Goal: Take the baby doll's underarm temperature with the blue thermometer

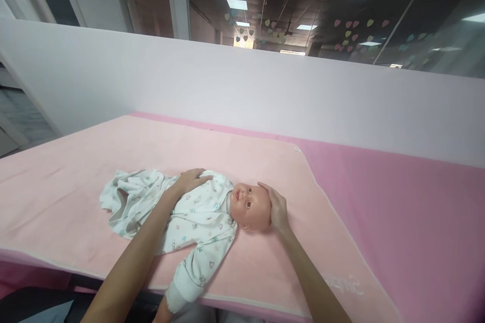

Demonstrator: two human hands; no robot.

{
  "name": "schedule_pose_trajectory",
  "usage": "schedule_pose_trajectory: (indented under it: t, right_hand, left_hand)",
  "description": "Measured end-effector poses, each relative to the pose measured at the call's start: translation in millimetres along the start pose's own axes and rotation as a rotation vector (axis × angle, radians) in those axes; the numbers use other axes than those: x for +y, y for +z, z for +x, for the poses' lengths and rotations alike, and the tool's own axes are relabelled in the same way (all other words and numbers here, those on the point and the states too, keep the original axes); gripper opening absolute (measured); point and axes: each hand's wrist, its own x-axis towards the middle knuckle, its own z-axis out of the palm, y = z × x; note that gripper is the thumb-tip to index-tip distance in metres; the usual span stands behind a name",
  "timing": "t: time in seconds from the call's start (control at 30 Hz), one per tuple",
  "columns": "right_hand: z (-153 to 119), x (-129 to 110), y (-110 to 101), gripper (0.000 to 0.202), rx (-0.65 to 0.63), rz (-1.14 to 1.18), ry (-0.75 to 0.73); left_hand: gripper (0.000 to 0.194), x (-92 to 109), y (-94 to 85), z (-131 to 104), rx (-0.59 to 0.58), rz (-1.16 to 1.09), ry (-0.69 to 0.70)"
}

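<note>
A baby doll (250, 207) lies on its back, its head to the right, dressed in a white printed baby outfit (200, 217). My left hand (192, 180) rests flat on the doll's chest, fingers stretched over the fabric. Against the crown of the doll's head lies my right hand (278, 208), its fingers extended and slightly curved, not closed round it. One sleeve of the outfit hangs toward the near edge, where part of the doll's hand shows. The lower part of the outfit is bunched up at the left, partly behind my left forearm.
Beneath the doll is a light pink mat (265, 267) over a darker pink surface (417, 222). A white partition (242, 86) stands along the far side. Beyond it are a door (149, 5) and a glass pane with heart stickers (348, 30).
</note>
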Motion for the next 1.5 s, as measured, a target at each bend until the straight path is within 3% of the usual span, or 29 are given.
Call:
schedule_pose_trajectory:
  t: [0.13, 0.2, 0.27, 0.3, 0.37, 0.43, 0.47, 0.6, 0.77, 0.9, 1.13, 1.27, 1.5]
  right_hand:
    - [-1.8, 3.0, -0.4, 0.042, -0.021, -0.033, 0.024]
    - [2.1, -5.9, -1.7, 0.041, 0.004, -0.092, -0.017]
    - [9.9, -23.8, -0.2, 0.037, -0.014, -0.203, -0.101]
    - [15.1, -35.6, 2.2, 0.034, -0.054, -0.274, -0.156]
    - [26.2, -62.9, 10.2, 0.027, -0.204, -0.415, -0.273]
    - [36.5, -90.0, 20.7, 0.027, -0.408, -0.534, -0.359]
    - [40.6, -101.7, 26.1, 0.028, -0.498, -0.592, -0.386]
    - [47.0, -124.1, 43.6, 0.037, -0.722, -0.806, -0.370]
    - [33.7, -107.1, 67.4, 0.037, -0.891, -0.998, -0.295]
    - [22.5, -87.3, 93.3, 0.018, -0.930, -1.191, -0.344]
    - [25.5, -60.7, 104.3, 0.034, -0.757, -1.318, -0.409]
    - [26.4, -54.6, 105.7, 0.032, -0.744, -1.373, -0.425]
    - [22.4, -57.1, 115.8, 0.026, -0.763, -1.515, -0.365]
  left_hand:
    - [0.049, 2.2, 0.1, -0.6, 0.127, 0.014, 0.052]
    - [0.042, 9.7, -2.3, -5.7, 0.230, -0.045, 0.118]
    - [0.036, 21.9, -4.6, -14.7, 0.246, -0.209, 0.207]
    - [0.033, 29.2, -5.1, -20.2, 0.203, -0.309, 0.255]
    - [0.030, 43.8, -3.4, -31.7, -0.004, -0.423, 0.341]
    - [0.029, 55.8, 0.8, -41.3, -0.248, -0.391, 0.400]
    - [0.029, 60.1, 3.2, -44.7, -0.305, -0.348, 0.417]
    - [0.031, 65.4, 6.9, -49.5, -0.308, -0.341, 0.386]
    - [0.030, 60.9, 4.7, -47.0, -0.272, -0.513, 0.311]
    - [0.018, 55.6, 8.1, -43.4, -0.205, -0.677, 0.246]
    - [0.023, 46.9, 3.6, -39.1, -0.104, -1.066, 0.076]
    - [0.028, 43.6, 2.6, -39.4, -0.089, -1.187, 0.048]
    - [0.027, 43.4, 4.5, -41.8, -0.190, -1.196, 0.082]
